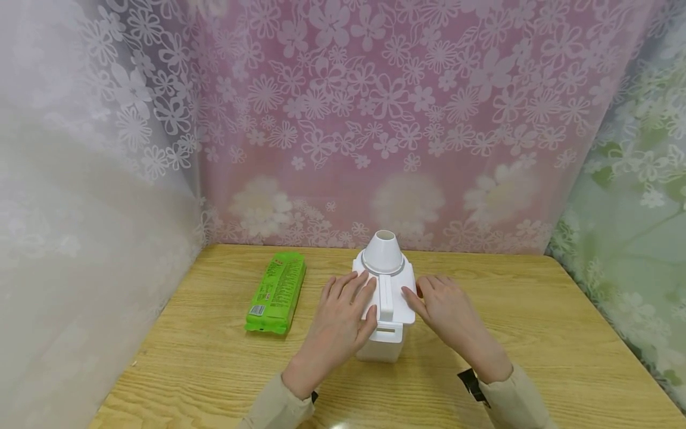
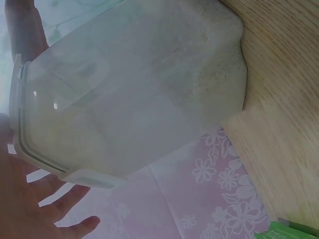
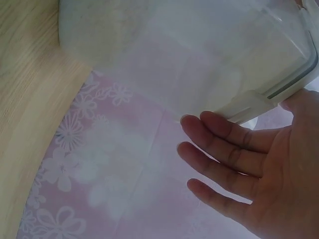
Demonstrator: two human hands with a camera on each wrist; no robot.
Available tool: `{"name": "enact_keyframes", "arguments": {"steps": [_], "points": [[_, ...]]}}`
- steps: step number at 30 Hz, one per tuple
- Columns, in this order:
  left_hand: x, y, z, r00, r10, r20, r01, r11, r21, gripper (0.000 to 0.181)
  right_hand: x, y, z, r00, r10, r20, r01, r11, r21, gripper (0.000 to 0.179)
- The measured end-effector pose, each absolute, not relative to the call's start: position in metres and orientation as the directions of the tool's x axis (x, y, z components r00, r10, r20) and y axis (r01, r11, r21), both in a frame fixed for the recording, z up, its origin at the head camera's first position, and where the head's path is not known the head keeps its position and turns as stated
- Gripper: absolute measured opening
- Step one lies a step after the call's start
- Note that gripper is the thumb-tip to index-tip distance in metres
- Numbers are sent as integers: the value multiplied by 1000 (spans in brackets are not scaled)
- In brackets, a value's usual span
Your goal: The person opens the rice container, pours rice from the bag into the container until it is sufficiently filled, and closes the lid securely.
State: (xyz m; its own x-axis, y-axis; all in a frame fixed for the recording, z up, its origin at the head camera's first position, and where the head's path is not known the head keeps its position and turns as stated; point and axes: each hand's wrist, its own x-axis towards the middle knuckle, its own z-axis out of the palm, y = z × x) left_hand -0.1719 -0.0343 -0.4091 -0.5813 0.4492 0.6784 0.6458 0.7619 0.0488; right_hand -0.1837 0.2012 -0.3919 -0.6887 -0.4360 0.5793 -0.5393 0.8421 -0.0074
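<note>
A tall white lidded container [image 1: 379, 348] stands upright on the table. Its translucent wall [image 2: 149, 94] shows pale, grain-like contents toward the bottom. On the lid [image 1: 403, 313] are a raised handle bar [image 1: 386, 298] and a white cone-shaped cup [image 1: 383, 253]. My left hand [image 1: 340, 316] lies over the lid's left side, its fingers spread and reaching past the edge near a side latch [image 2: 92, 179]. At the right edge, my right hand [image 1: 447, 313] has its thumb on the lid. Its other fingers extend loosely down beside the right latch [image 3: 249, 104], index fingertip right at it.
A green printed packet [image 1: 276, 292] lies on the wooden table [image 1: 203, 357], left of the container. Behind the table hangs a pink floral curtain [image 1: 343, 131], with further curtains on both sides. A dark band [image 1: 471, 384] shows at my right sleeve.
</note>
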Motion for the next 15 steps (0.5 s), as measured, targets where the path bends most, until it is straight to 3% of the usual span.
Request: {"name": "enact_keyframes", "arguments": {"steps": [5, 15], "points": [[-173, -34, -409, -581, 454, 676, 645, 763, 41, 47, -186, 203, -395, -630, -466, 622, -562, 826, 49, 43], [-173, -34, -410, -585, 451, 674, 645, 763, 49, 47, -186, 202, -391, -669, -470, 576, -541, 839, 56, 40]]}}
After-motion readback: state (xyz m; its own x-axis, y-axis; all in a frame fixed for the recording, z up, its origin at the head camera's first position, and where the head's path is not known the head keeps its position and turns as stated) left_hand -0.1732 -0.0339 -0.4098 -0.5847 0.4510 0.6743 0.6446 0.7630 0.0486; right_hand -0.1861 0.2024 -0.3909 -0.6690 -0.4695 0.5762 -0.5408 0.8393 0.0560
